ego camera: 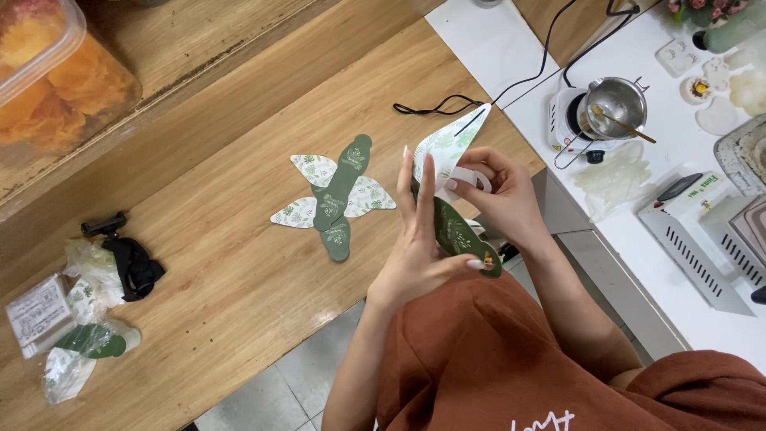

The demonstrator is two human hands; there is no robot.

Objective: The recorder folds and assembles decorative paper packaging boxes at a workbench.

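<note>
Both my hands hold a flat die-cut paper box blank (452,144), white with green leaf print and dark green strips, just off the wooden table's edge. My left hand (419,239) grips its dark green lower strip with fingers straight up against the card. My right hand (499,195) pinches a small white tab near the blank's middle. Another identical blank (335,195) lies flat and unfolded on the wooden table (239,263), left of my hands.
A clear bag with more blanks and a small packet (68,331) lies at the left, beside a black clip and strap (128,255). A plastic box of orange flowers (48,72) sits top left. A white counter (638,207) at right carries a small heater with metal pot (610,112).
</note>
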